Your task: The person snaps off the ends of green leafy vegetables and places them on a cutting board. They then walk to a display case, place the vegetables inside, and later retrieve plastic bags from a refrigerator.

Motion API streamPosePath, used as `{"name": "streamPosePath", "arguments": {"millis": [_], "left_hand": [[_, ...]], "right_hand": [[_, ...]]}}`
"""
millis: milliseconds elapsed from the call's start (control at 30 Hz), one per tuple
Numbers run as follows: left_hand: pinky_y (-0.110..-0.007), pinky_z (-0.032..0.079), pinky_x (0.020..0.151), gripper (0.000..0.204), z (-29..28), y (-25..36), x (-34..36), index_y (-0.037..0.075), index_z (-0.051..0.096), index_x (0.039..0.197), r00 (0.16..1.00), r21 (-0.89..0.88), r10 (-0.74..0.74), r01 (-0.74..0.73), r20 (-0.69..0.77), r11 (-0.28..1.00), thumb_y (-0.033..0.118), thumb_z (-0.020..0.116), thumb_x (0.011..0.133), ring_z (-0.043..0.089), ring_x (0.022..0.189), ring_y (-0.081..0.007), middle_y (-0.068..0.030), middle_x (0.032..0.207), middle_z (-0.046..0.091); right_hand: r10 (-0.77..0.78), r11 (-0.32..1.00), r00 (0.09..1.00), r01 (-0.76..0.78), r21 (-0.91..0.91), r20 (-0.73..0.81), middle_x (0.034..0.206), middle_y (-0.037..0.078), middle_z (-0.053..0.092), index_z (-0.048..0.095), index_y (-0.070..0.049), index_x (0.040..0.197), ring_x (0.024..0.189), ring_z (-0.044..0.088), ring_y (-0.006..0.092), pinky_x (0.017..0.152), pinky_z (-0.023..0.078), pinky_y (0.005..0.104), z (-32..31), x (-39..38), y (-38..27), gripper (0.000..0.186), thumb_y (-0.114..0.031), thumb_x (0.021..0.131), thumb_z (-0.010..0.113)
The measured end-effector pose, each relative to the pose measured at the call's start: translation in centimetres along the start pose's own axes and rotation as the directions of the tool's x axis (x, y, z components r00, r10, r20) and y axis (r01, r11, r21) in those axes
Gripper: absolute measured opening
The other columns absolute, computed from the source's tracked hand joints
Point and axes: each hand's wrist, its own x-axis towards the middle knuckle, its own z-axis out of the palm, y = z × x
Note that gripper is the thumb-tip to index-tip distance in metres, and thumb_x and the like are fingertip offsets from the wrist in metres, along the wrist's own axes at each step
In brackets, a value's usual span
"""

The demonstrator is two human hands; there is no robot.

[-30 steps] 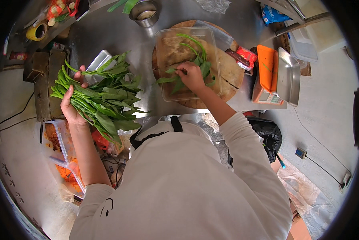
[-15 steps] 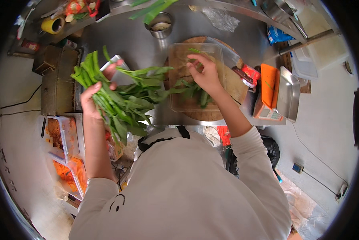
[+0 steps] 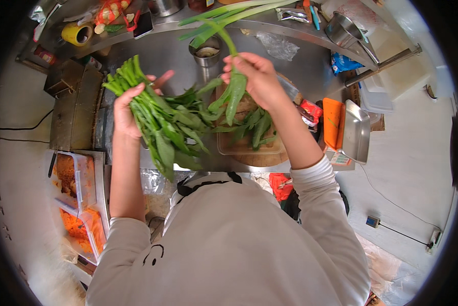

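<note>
My left hand [image 3: 128, 113] is closed around a thick bunch of leafy greens [image 3: 163, 118], its cut stems pointing up and left and its leaves hanging toward me. Pinched in my right hand [image 3: 262, 80] is a single leafy stalk [image 3: 235, 96], raised above the counter with its leaves drooping. Below that hand, several loose green leaves [image 3: 259, 128] lie in a clear plastic container [image 3: 239, 149]. The container rests on a round wooden board [image 3: 263, 163], partly covered by my right arm.
Beyond the hands stands a small metal cup [image 3: 206, 57]. Long scallions [image 3: 249, 10] lie across the raised shelf. At the right are an orange-topped scale [image 3: 333, 125] and a steel tray [image 3: 356, 131]. A metal box [image 3: 78, 109] and containers of orange food [image 3: 76, 224] stand left.
My right hand has moved up and away from the container and now holds a single leafy stalk. The bunch in my left hand has shifted slightly right.
</note>
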Motion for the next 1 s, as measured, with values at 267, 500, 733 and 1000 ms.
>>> {"name": "streamPosePath", "arguments": {"millis": [267, 500, 733, 1000], "left_hand": [[-0.029, 0.052, 0.078, 0.024, -2.8, 2.0, -2.4, -0.001, 0.057, 0.100, 0.986, 0.012, 0.098, -0.098, -0.132, 0.995, 0.010, 0.057, 0.079, 0.062, 0.083, -0.0185, -0.0277, 0.133, 0.037], [-0.030, 0.052, 0.078, 0.024, -3.4, 1.3, -3.0, -0.002, 0.056, 0.102, 0.983, -0.019, 0.091, -0.096, -0.159, 0.995, 0.010, 0.056, 0.081, 0.062, 0.083, -0.0180, -0.0248, 0.134, 0.037], [-0.029, 0.053, 0.072, 0.021, -2.4, -0.4, -1.7, -0.001, 0.057, 0.095, 0.966, 0.017, 0.028, -0.024, -0.258, 1.000, 0.011, 0.057, 0.078, 0.063, 0.079, -0.0177, -0.0236, 0.123, 0.050], [-0.034, 0.053, 0.073, 0.024, -0.2, -2.7, -0.2, -0.001, 0.054, 0.096, 0.961, 0.117, -0.051, 0.086, -0.273, 0.989, 0.013, 0.060, 0.077, 0.059, 0.081, -0.0170, -0.0177, 0.112, 0.058]], "right_hand": [[0.179, 0.960, 0.978, -0.150, 0.238, -0.107, 0.090, 0.009, 0.057, 0.056, 0.003, 0.103, 0.081, 0.060, 0.0210, 0.077, 0.054, 0.0371, -8.0, -3.9, -1.2, 0.021, -0.013, 0.092, 0.049], [0.215, 0.953, 0.963, -0.171, 0.248, -0.164, 0.092, 0.012, 0.058, 0.055, 0.003, 0.103, 0.084, 0.061, 0.0224, 0.077, 0.054, 0.0386, -10.6, -5.2, 1.1, 0.020, -0.012, 0.092, 0.048], [-0.322, 0.332, 0.848, -0.316, -0.889, -0.421, 0.098, 0.021, 0.060, 0.052, 0.002, 0.107, 0.090, 0.060, 0.0337, 0.079, 0.049, 0.0405, -15.9, -5.0, 10.4, 0.034, -0.019, 0.081, 0.058], [-0.372, 0.498, 0.878, -0.085, -0.863, -0.302, 0.096, 0.015, 0.061, 0.057, 0.000, 0.103, 0.084, 0.062, 0.0238, 0.071, 0.049, 0.0328, -11.7, -4.9, 7.0, 0.025, -0.006, 0.079, 0.057]]}}
